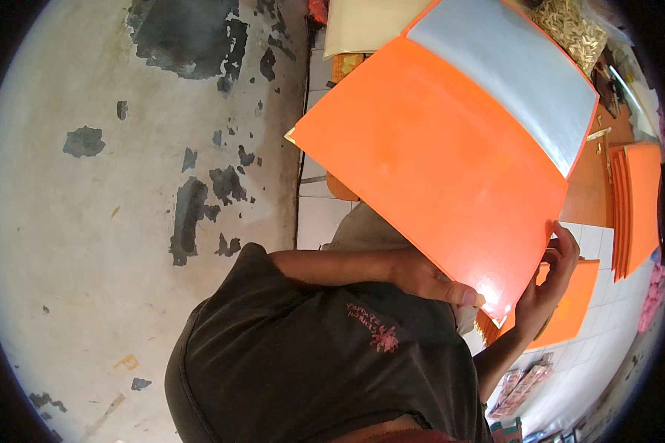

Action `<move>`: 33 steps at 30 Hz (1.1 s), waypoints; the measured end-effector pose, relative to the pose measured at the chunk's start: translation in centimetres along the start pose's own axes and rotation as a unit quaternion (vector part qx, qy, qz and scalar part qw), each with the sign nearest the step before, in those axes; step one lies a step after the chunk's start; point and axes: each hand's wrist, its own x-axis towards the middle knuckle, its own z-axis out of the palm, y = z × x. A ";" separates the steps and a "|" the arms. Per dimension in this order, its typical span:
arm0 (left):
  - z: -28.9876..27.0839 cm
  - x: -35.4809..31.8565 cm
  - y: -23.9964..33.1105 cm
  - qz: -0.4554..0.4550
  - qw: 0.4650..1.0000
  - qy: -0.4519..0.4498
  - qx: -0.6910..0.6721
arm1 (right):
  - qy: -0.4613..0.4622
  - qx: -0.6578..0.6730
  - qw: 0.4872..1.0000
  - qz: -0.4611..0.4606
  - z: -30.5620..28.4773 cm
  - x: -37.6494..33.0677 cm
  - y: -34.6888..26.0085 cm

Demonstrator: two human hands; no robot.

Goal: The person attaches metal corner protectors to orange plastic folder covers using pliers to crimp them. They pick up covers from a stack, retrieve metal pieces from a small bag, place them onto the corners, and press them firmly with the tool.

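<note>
An orange folder is held tilted in front of me, its glossy face up. Beyond its far right edge shows a silver-grey panel with an orange rim. Small gold metal pieces cap its left corner and its near corner. My left hand grips the near corner, thumb on top and the other fingers hidden underneath. At the right edge by that same corner, my right hand has its fingers curled against the folder. Bright light glares off the surface beside the left thumb.
Right of me stands a stack of orange folders by a brown wooden tabletop. More orange folders lie lower down. A clear bag of small gold metal pieces sits at the far right. A wall with peeling paint fills the left.
</note>
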 end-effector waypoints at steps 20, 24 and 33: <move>-1.8 5.6 5.8 0.169 0.976 0.034 0.136 | 0.048 0.017 0.993 -0.110 -2.4 7.2 0.0; -3.2 6.4 6.6 0.225 0.959 0.099 0.144 | 0.072 0.061 0.994 -0.064 -0.8 9.3 2.3; -7.8 4.9 6.7 0.203 0.942 0.188 0.190 | 0.111 0.137 0.984 -0.016 1.7 11.9 3.6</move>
